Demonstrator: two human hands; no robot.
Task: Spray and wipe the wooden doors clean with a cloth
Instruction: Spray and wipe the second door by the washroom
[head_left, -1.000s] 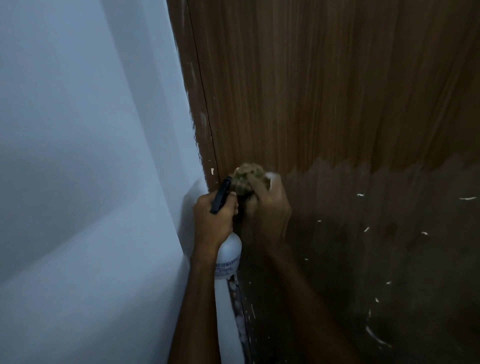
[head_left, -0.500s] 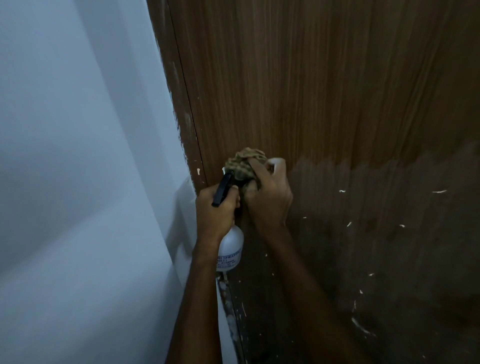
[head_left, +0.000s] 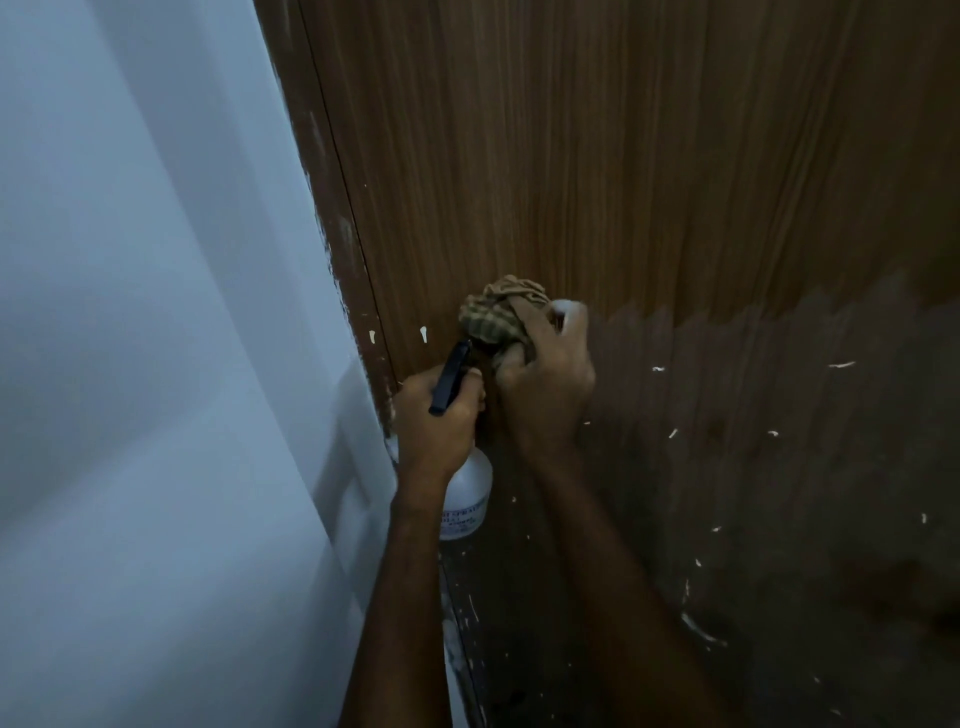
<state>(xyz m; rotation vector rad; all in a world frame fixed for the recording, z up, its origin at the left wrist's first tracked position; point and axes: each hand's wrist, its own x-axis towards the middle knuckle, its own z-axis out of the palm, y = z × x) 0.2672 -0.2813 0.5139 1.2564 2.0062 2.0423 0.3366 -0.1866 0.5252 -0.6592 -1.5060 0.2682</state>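
A brown wooden door (head_left: 623, 182) fills the right of the view, its lower part darker and flecked with white paint spots. My right hand (head_left: 550, 384) grips a bunched tan cloth (head_left: 493, 317) and presses it against the door near its left edge. My left hand (head_left: 441, 421) grips a white spray bottle (head_left: 467, 493) by its neck, with the black trigger (head_left: 451, 382) sticking up beside the cloth. The two hands are touching or nearly so.
A white wall (head_left: 156, 364) takes up the left half. The brown door frame (head_left: 332, 208) runs between wall and door, with chipped white paint along it. The door's lower area lies in shadow.
Both hands have stayed together on the door's left edge, sitting a little higher in view. The cloth shifted slightly upward. The view moved a bit to the right.
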